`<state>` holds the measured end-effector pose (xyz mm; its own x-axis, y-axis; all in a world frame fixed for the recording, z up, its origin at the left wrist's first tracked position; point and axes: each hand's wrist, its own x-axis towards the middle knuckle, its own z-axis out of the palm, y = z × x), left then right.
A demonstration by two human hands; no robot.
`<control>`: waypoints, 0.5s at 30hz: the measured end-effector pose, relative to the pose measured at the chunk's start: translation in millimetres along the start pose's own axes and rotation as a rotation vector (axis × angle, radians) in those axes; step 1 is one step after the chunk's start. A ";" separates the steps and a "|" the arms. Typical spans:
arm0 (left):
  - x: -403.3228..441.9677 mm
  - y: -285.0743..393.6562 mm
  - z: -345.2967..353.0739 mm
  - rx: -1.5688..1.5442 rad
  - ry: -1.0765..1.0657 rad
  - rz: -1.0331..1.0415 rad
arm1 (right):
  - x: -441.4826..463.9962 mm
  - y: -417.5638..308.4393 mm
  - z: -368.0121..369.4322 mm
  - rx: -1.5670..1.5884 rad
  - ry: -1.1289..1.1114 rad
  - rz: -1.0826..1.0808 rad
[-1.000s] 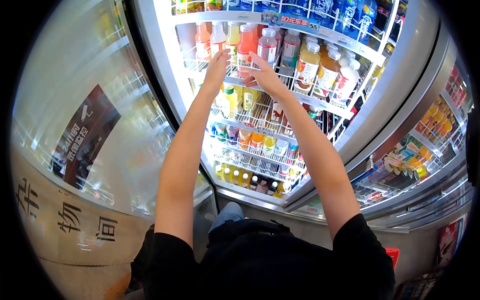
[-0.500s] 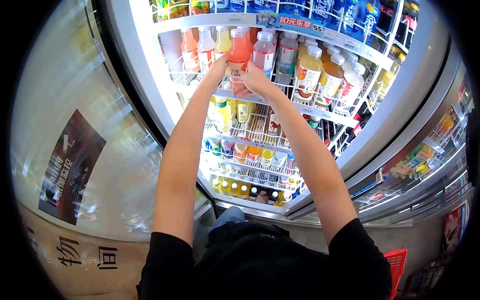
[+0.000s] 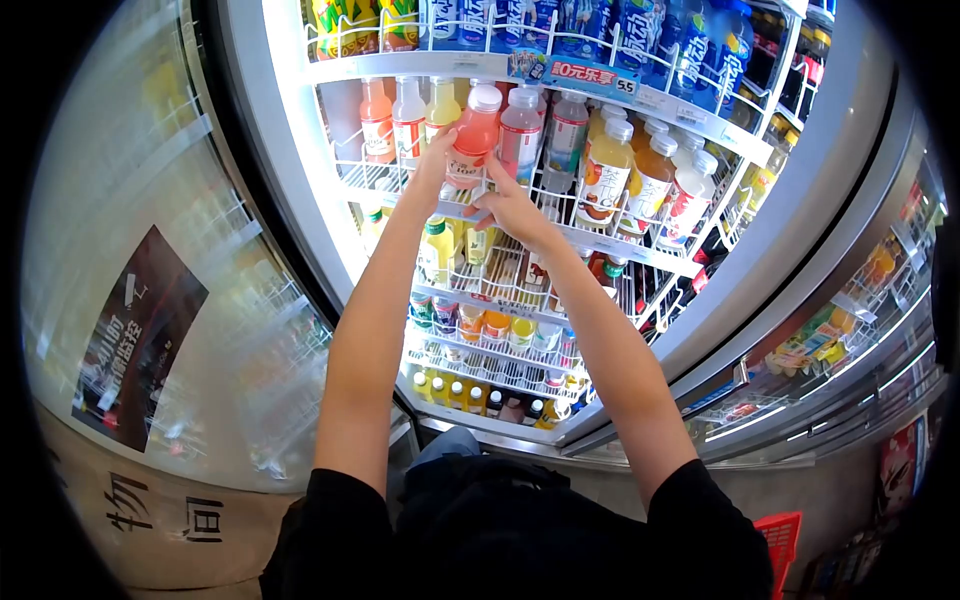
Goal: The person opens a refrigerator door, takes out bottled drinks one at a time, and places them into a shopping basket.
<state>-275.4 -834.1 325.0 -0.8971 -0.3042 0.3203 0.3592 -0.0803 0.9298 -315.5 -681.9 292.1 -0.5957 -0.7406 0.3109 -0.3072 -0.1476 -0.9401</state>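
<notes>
A pink-red drink bottle (image 3: 474, 132) with a white cap leans to the right at the front of a lit fridge shelf. My left hand (image 3: 438, 160) is closed around the bottle's left side. At its lower right is my right hand (image 3: 512, 208), the thumb raised against the bottle and the fingers curled near its base. Some of those fingers are hidden. Just right of the held bottle stands a bottle with a pink-and-blue label (image 3: 520, 135). To the left are a yellow drink bottle (image 3: 442, 105) and another pink-red bottle (image 3: 377, 122).
A wire rail and price strip (image 3: 640, 245) run along the shelf front. Blue-labelled bottles (image 3: 590, 30) fill the shelf above. Lower shelves hold small bottles (image 3: 497, 325). The open glass door (image 3: 230, 350) is at left; a red basket (image 3: 780, 535) sits at lower right.
The held bottle has tilted, its top leaning right. My right hand has slid down toward its base, its fingers spreading a little. The view has shifted slightly.
</notes>
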 end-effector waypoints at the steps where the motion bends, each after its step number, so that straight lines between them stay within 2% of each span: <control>1: -3.4 1.0 1.5 -0.053 0.024 0.034 | -2.1 1.7 0.3 -0.026 -0.016 -0.028; 2: -4.0 -2.1 -1.0 -0.049 0.025 0.030 | -3.4 3.6 0.9 -0.036 -0.025 -0.040; 4: -10.0 -8.2 -5.8 0.016 0.004 0.207 | -6.3 7.2 2.7 -0.050 -0.029 -0.105; 5: -13.8 -12.7 -6.6 0.020 0.007 0.202 | -7.9 9.3 4.4 -0.054 -0.025 -0.157; 8: -41.3 3.5 2.3 0.011 0.103 0.328 | -20.5 -5.7 10.8 -0.091 -0.013 -0.266; 10: -55.9 16.4 4.0 0.110 0.111 0.385 | -29.4 -13.1 13.2 -0.087 -0.030 -0.303; 13: -76.8 32.0 9.1 0.168 0.107 0.394 | -46.1 -29.0 17.1 -0.152 -0.018 -0.442; 15: -89.0 38.8 12.4 0.210 0.090 0.353 | -64.1 -40.3 20.4 -0.079 -0.032 -0.392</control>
<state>-184.8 -798.4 334.8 -0.6990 -0.3608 0.6175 0.5720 0.2361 0.7855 -249.8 -641.8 307.3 -0.3985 -0.6585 0.6384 -0.5639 -0.3731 -0.7368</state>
